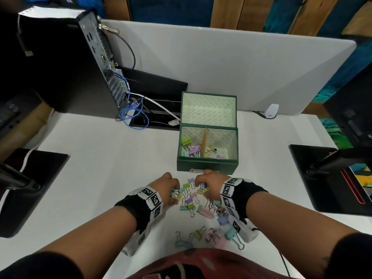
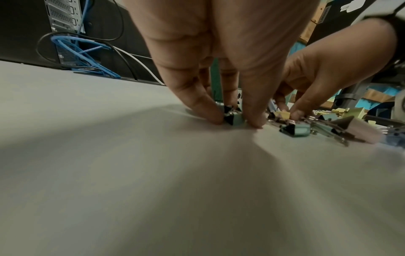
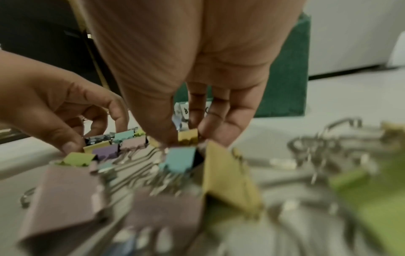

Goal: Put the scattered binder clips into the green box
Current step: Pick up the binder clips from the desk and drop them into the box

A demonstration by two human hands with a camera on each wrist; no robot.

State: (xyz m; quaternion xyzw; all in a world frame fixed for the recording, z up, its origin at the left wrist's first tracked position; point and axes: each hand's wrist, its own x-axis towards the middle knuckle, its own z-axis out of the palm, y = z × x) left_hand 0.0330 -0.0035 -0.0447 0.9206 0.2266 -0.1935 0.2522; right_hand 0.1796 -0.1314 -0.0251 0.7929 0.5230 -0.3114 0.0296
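Observation:
The green box (image 1: 207,165) stands open at mid table, its lid upright, with several pastel binder clips (image 1: 193,150) inside around a wooden divider. More scattered binder clips (image 1: 191,201) lie in front of it between my hands. My left hand (image 1: 174,188) pinches a teal clip (image 2: 237,118) on the table between thumb and fingers (image 2: 210,116). My right hand (image 1: 200,183) pinches a yellow clip (image 3: 188,137) at the pile's far edge. Another loose group of clips (image 1: 209,236) lies nearer my body.
A computer tower (image 1: 60,63) with blue and white cables (image 1: 132,111) stands at the back left beside a cable slot. Black monitor bases sit at the left (image 1: 30,190) and right (image 1: 330,178). A grey partition (image 1: 221,63) closes the back.

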